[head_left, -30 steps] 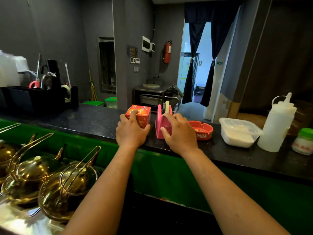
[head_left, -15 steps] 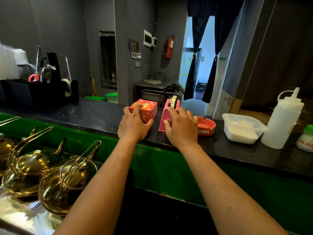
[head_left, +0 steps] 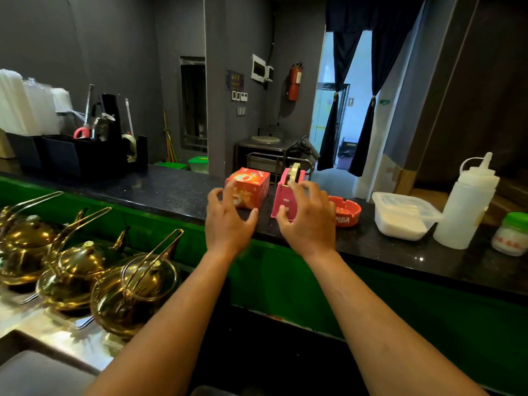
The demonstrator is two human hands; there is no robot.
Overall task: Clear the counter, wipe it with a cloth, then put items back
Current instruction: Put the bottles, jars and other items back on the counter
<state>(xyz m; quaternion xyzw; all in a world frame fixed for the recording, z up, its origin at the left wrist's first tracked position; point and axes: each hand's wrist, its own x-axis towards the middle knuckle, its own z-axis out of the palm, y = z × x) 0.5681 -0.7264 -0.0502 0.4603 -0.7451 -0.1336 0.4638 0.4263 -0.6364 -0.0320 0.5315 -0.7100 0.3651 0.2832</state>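
At frame centre you see a red-orange box (head_left: 251, 187) and an upright pink tape dispenser (head_left: 287, 192), set side by side on the dark speckled counter (head_left: 160, 190).

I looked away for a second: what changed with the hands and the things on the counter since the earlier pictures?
Both hands let go. The left hand came off the red box and the right hand off the pink tape dispenser; both now hover open, drawn back towards the person. Box and dispenser stand where they were, as do the red ashtray, tub and squeeze bottle.
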